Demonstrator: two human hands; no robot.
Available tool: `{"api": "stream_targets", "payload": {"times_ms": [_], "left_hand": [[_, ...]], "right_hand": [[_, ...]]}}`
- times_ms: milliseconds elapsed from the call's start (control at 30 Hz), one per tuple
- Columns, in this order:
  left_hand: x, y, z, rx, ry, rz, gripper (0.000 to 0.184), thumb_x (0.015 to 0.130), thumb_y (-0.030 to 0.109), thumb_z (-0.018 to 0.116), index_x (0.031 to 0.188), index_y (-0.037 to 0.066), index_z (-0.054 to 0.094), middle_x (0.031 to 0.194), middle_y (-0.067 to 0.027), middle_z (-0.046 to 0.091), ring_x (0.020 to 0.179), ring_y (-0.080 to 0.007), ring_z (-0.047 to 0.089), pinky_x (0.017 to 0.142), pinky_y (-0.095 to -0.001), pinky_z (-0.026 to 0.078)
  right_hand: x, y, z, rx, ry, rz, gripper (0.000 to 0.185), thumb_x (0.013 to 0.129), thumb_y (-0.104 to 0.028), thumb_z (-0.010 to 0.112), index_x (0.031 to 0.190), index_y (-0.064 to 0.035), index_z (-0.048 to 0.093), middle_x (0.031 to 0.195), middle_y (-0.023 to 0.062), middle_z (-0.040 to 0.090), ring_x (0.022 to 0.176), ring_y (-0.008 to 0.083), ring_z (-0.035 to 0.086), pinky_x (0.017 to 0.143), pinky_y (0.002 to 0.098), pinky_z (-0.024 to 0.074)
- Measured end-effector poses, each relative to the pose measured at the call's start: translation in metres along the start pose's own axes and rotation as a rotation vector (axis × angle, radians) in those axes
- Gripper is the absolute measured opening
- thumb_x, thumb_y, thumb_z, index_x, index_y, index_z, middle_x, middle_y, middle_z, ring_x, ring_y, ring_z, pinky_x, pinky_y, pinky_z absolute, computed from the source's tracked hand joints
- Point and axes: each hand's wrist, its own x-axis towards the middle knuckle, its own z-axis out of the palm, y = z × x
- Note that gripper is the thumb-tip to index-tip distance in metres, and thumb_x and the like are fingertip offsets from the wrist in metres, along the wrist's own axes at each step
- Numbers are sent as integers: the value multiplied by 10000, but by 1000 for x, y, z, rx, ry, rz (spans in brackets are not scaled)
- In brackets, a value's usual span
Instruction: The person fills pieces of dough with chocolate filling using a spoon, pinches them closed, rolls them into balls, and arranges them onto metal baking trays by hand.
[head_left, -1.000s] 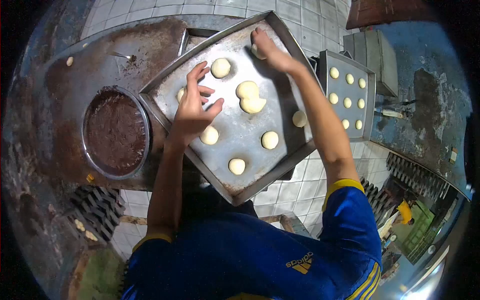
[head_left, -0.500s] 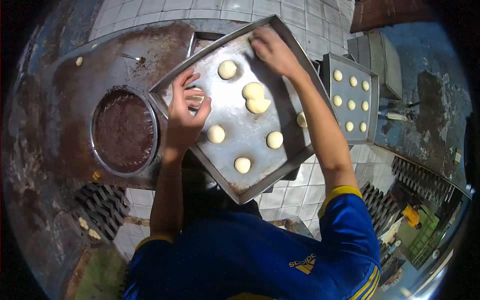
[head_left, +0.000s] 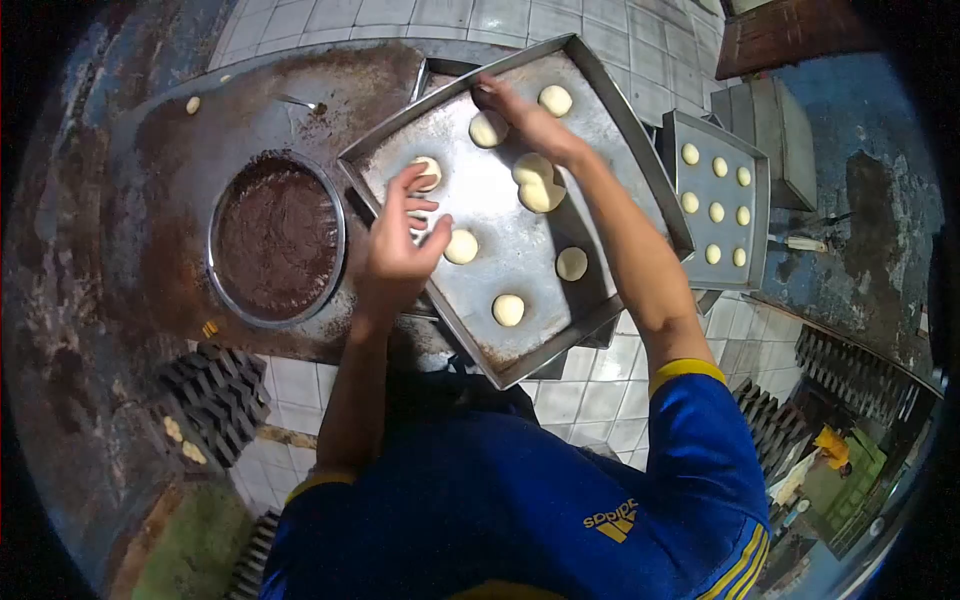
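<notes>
A large metal tray [head_left: 470, 345], turned cornerwise, bears several pale dough balls. My left hand [head_left: 402, 235] is over its left side with the fingers apart, the fingertips beside a dough ball [head_left: 427, 173]. Below that hand's thumb lies another dough ball [head_left: 461, 246]. My right hand [head_left: 522, 118] reaches over the far part of the tray, beside a dough ball [head_left: 488, 129]; its fingers are blurred and partly hidden. Near the right wrist, two joined pieces of dough [head_left: 539, 184] lie in the tray's middle. A single ball [head_left: 555, 100] sits near the far corner.
A round pan of dark brown filling [head_left: 277, 238] stands on the worn table [head_left: 150, 250] at left. A second tray [head_left: 716, 265] with several dough balls is at right, near a grey metal box [head_left: 765, 140]. A person in yellow [head_left: 832, 447] appears far off at lower right.
My right hand has moved left and slightly down from the tray's far corner, uncovering the ball there. My left hand stays at the left side. The camera view has shifted.
</notes>
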Motion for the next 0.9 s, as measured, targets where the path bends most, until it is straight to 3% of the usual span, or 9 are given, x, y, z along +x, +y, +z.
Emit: {"api": "stream_targets", "payload": {"times_ms": [100, 133, 267, 467, 567, 700, 767, 867, 900], "left_hand": [[2, 1, 14, 33, -119, -8, 641, 927, 94, 711, 1507, 26, 446, 1407, -204, 633, 1207, -275, 667, 967, -392, 550], [4, -5, 23, 49, -183, 44, 621, 946, 79, 681, 1517, 38, 440, 1451, -197, 605, 1266, -303, 642, 1016, -418, 531], [23, -21, 58, 119, -329, 231, 612, 930, 43, 600, 1522, 37, 442, 1482, -245, 558, 1369, -407, 563, 1137, -469, 460], [59, -46, 97, 216, -460, 398, 631, 875, -52, 530, 1499, 14, 461, 1483, -264, 541, 1388, -427, 523, 1167, -472, 433], [68, -49, 102, 233, -479, 423, 624, 874, -58, 515, 1492, 11, 471, 1487, -264, 540, 1401, -418, 516, 1176, -468, 426], [71, -58, 106, 267, -499, 466, 699, 846, -64, 474, 1540, 3, 432, 1531, -249, 526, 1433, -403, 503, 1222, -452, 395], [74, -64, 109, 285, -513, 471, 707, 850, -63, 469, 1553, -2, 424, 1560, -250, 505, 1450, -399, 490, 1227, -448, 391], [76, -73, 108, 361, -547, 455, 697, 865, -58, 465, 1558, 1, 428, 1560, -253, 507, 1434, -401, 506, 1216, -453, 404], [77, -74, 107, 378, -546, 442, 650, 891, -38, 471, 1540, 5, 464, 1532, -253, 539, 1430, -395, 514, 1207, -445, 411]], "right_hand": [[-30, -23, -30, -367, 298, -248, 548, 1137, -411, 481, 1545, -48, 530, 1539, 163, 583, 1436, 260, 532, 1210, 398, 391], [-48, -32, -28, -368, 297, -247, 548, 1137, -411, 481, 1545, -48, 530, 1539, 163, 583, 1436, 260, 532, 1210, 398, 391], [-140, -37, 12, -907, 232, -113, 267, 934, -167, 757, 1128, 15, 769, 1017, 177, 780, 912, 310, 764, 858, 403, 598], [-180, 9, 40, -1213, 281, -146, 470, 843, -138, 815, 1283, -58, 672, 1280, 144, 698, 1098, 354, 710, 894, 444, 598], [-171, 23, 47, -1370, 424, -299, 366, 883, -73, 666, 1249, -52, 660, 1236, 127, 716, 1075, 291, 725, 839, 401, 624], [-150, 27, 45, -1488, 389, -111, 314, 933, -106, 621, 1241, -52, 648, 1190, 151, 728, 1046, 280, 732, 801, 378, 627], [-146, 21, 36, -1408, 397, -146, 297, 909, -126, 643, 1183, -24, 692, 1156, 180, 745, 1015, 324, 725, 792, 407, 609], [-164, -8, 29, -492, -43, 91, 209, 830, -139, 644, 970, 1, 708, 724, 19, 627, 699, 147, 601, 681, 317, 487], [-177, -11, 34, -351, -110, 150, 231, 823, -148, 649, 990, 1, 706, 764, -1, 617, 735, 126, 586, 697, 302, 479]]}}
